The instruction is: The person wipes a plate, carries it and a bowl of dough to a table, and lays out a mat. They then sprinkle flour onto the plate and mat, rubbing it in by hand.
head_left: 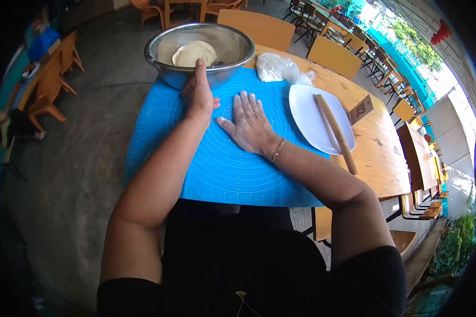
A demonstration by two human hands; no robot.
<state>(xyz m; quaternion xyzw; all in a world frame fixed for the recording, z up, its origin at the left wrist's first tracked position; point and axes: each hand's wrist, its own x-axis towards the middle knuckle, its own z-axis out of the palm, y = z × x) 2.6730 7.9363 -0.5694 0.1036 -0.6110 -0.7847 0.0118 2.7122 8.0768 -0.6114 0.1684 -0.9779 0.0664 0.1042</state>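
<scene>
A large metal bowl with pale dough inside stands at the far left of the blue mat. At the bowl's near side is my left hand, its thumb up by the rim and its fingers against the outer wall, partly hidden. My right hand lies flat on the mat, palm down, fingers spread and dusted with white powder. Right of it, a wooden rolling pin rests across a white plate, partly over the table.
Behind the mat, a plastic bag of white powder sits on the wooden table. A brown sign marked 02 stands beside the plate. Orange chairs are beyond the far edge. At the far left, a person is partly visible.
</scene>
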